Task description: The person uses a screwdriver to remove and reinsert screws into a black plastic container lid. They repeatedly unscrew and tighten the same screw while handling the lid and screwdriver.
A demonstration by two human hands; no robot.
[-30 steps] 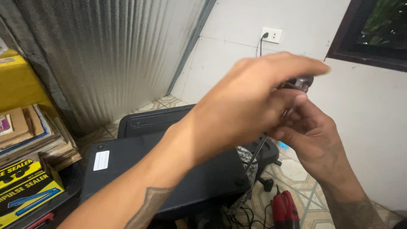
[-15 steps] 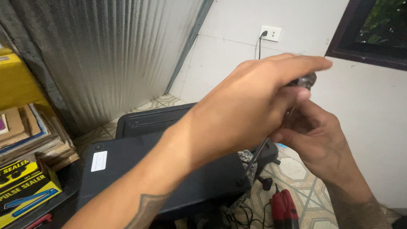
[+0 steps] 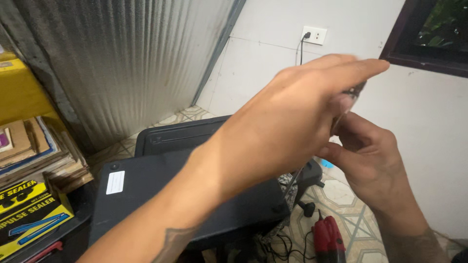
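Our left hand (image 3: 287, 126) and right hand (image 3: 370, 151) pinch a small dark object (image 3: 355, 90), perhaps a plug, above the black printer (image 3: 161, 185).

- my left hand (image 3: 292, 131) pretty much covers whatever small dark thing (image 3: 354, 90) I'm pinching, only a blurry sliver shows past my fingertips
- right hand (image 3: 370, 156) is half behind the left, so can't tell its grip
- black printer (image 3: 161, 190) runs off the bottom edge
- red tool (image 3: 327, 239) on the floor is cut off too
- yellow box (image 3: 29, 219) is clipped at the left
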